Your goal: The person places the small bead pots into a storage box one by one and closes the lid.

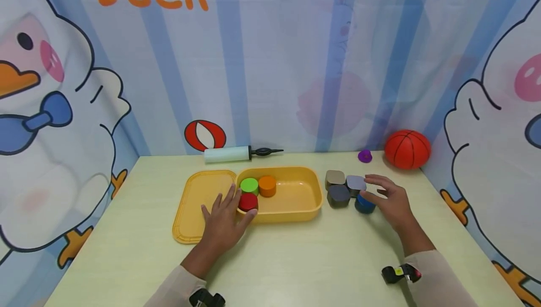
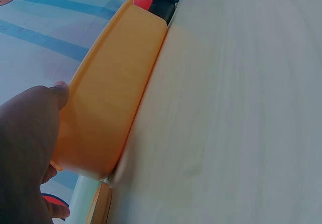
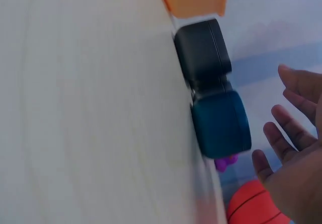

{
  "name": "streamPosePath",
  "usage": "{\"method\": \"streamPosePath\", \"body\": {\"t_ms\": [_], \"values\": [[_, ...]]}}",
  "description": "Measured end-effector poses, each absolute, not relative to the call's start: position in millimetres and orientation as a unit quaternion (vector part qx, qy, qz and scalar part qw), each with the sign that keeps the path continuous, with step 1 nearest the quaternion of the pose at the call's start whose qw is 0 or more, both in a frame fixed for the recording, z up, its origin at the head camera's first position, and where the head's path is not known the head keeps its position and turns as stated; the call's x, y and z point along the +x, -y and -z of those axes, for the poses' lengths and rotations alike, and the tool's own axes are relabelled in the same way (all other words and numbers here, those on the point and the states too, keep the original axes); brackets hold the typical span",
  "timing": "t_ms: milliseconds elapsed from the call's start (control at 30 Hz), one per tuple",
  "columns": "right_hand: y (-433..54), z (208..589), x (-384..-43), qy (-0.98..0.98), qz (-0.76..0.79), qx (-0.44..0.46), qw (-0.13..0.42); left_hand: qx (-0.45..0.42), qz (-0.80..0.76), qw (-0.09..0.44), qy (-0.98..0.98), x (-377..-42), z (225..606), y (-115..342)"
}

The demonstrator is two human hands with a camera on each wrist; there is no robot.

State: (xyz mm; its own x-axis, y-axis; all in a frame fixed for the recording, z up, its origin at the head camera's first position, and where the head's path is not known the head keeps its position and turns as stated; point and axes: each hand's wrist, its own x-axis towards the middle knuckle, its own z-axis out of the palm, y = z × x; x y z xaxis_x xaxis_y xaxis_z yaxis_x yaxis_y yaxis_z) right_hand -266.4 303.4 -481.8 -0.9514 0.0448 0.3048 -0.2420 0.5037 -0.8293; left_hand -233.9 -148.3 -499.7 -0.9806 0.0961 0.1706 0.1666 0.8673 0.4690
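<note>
From where I sit, the yellow box [image 1: 296, 199] lies across the middle of the bench [image 1: 296, 264], hollow side up, its long axis running left to right; the yellow lid [image 1: 196, 213] lies flat against its left end, long axis running from near edge to far. Inside the box, at its left end, I see three round blocks with flat tops facing up: green [image 1: 249, 185] at the back, red [image 1: 248, 201] in front of it, and orange [image 1: 267, 187] to the right.

My left hand [image 1: 222, 222] reaches over the box's near left corner, grip spread and unclenched, fingers nearly straight; in the left wrist view the thumb appears to touch the rim.

Right of the box, four rounded blocks stand in a tight cluster: beige [image 1: 335, 179] and lavender [image 1: 356, 184] behind, dark grey [image 1: 339, 196] and blue [image 1: 365, 204] in front, tops upward; my right hand [image 1: 393, 201] is at the blue one, pointing leftward, grip loose with fingers gently bent and parted; the right wrist view shows me a gap between it and the block, so it grasps nothing.

Behind, I have the pump [image 1: 228, 154] lying left to right, nozzle rightward; a small purple object [image 1: 365, 156]; and the red ball [image 1: 407, 149] at far right.
</note>
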Motion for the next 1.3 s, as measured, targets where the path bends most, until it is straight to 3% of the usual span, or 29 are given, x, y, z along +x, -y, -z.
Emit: {"method": "streamPosePath", "body": {"t_ms": [567, 1000, 1300], "values": [[-335.9, 508.7, -268.1, 0.835, -0.547, -0.006, 0.051, -0.068, 0.250, 0.070, 0.963, -231.9, 498.9, 146.7], [-333.4, 509.9, -269.8, 0.843, -0.538, -0.017, 0.008, -0.069, 0.245, 0.074, 0.964, -235.6, 501.9, 149.4], [-335.4, 513.2, -270.0, 0.855, -0.519, 0.007, 0.013, -0.074, 0.250, 0.075, 0.962, -235.2, 501.8, 149.7]]}}
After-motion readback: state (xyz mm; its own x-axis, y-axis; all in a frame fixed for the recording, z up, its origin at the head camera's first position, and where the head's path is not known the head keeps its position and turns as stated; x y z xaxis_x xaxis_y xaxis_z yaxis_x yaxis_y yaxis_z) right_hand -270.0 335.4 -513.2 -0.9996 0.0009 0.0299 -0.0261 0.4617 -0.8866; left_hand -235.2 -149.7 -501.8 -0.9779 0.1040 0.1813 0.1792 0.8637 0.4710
